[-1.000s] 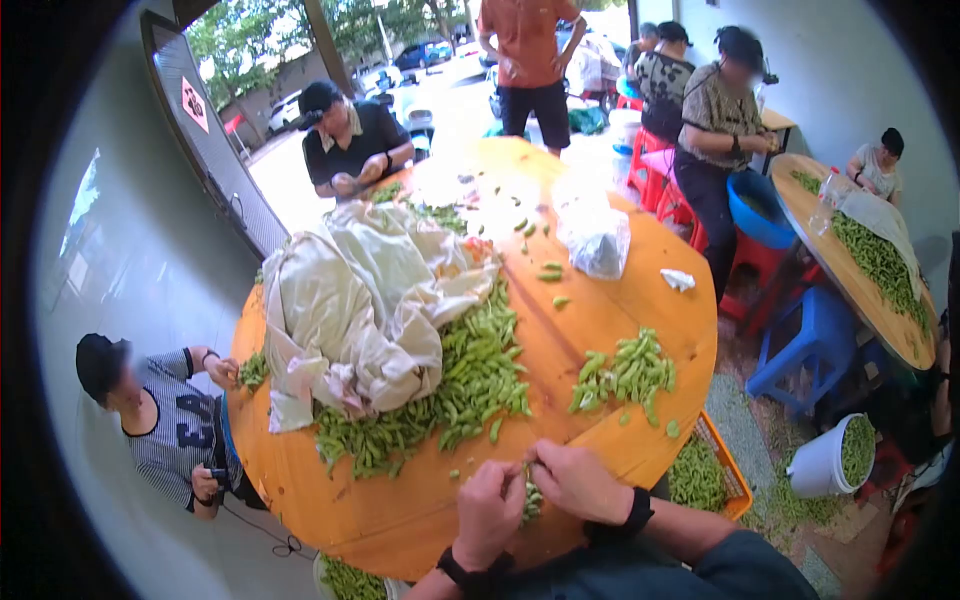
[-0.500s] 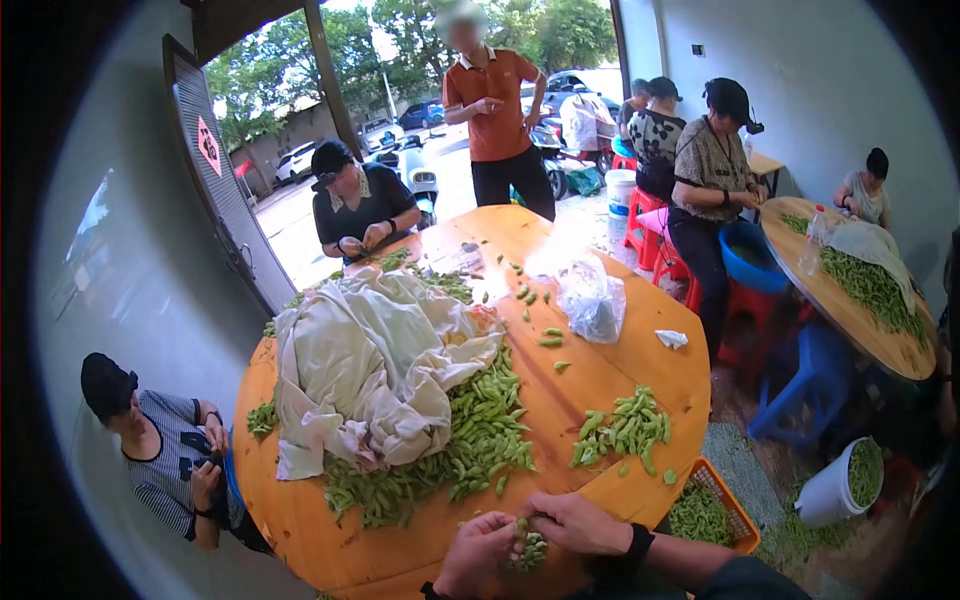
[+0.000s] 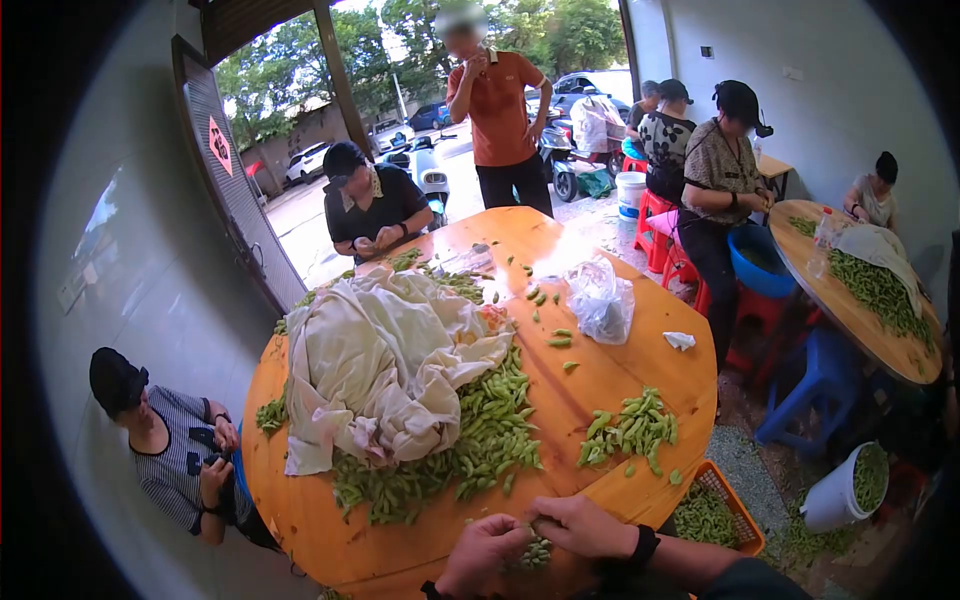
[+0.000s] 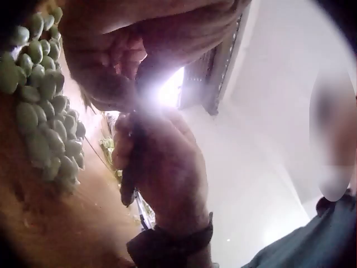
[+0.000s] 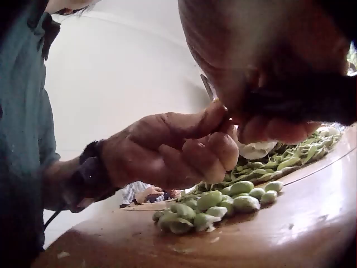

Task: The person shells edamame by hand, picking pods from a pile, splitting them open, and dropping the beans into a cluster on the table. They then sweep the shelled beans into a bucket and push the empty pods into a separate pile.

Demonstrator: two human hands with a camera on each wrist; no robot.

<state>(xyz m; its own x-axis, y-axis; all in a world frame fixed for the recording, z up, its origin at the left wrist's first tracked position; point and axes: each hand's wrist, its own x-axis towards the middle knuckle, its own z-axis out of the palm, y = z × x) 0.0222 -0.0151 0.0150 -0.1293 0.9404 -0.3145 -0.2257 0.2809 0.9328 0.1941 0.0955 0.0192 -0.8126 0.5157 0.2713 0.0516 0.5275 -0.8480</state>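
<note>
Low at the near table edge, my left hand (image 3: 485, 552) and right hand (image 3: 585, 527) meet at the fingertips. The left thumb and fingers pinch a small green bean pod, now mostly hidden behind them. My right fingers curl round a dark slim tool (image 4: 131, 167), seen along the hand in the left wrist view; I cannot tell its kind. Just beneath the hands lies a small heap of shelled green beans (image 5: 242, 204) on the wooden table (image 3: 400, 560). Farther in, a big pile of bean pods (image 3: 490, 420) spreads from under a pale cloth (image 3: 380, 360).
A smaller group of pods (image 3: 630, 430) lies to the right, with a clear plastic bag (image 3: 600, 300) beyond. Below the table's right edge stand an orange crate (image 3: 715, 510) and a white bucket (image 3: 848, 488). People sit at both tables; one in an orange shirt (image 3: 505, 110) stands opposite.
The head view has tilted upward, showing more of the doorway. My hands stay together over the beans; the pod between them is now less visible. The standing person has raised a hand toward the face.
</note>
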